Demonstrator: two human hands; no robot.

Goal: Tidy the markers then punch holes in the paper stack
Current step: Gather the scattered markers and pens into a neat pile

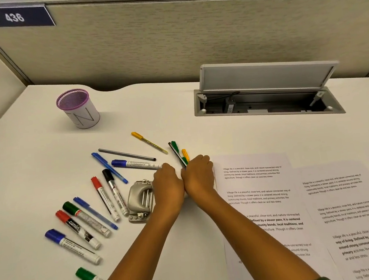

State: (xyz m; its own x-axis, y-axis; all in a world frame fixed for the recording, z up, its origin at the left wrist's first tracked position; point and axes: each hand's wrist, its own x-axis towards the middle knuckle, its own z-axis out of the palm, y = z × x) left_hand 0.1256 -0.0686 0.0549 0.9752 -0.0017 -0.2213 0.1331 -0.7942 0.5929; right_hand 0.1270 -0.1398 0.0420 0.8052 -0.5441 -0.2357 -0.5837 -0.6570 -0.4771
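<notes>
Several markers and thin pens lie scattered on the white desk [37,175], among them a blue-capped marker [134,164], a black-capped marker [115,192], a red-capped marker [105,198] and a yellow pen [149,142]. My right hand [199,175] is shut on a bundle of thin pens [180,153] whose green and yellow caps stick out past the fingers. Beside it, my left hand [168,183] rests knuckles up with curled fingers at the tip of the blue-capped marker; its fingertips are hidden. A grey hole punch [138,202] sits just left of that hand. Printed paper sheets [256,185] are spread out on the right.
A purple-rimmed mesh pen cup [78,109] stands at the back left. An open cable hatch [266,97] with a raised lid is at the back right. A fabric partition [170,40] closes off the desk's far edge. More markers [79,227] lie near the front left.
</notes>
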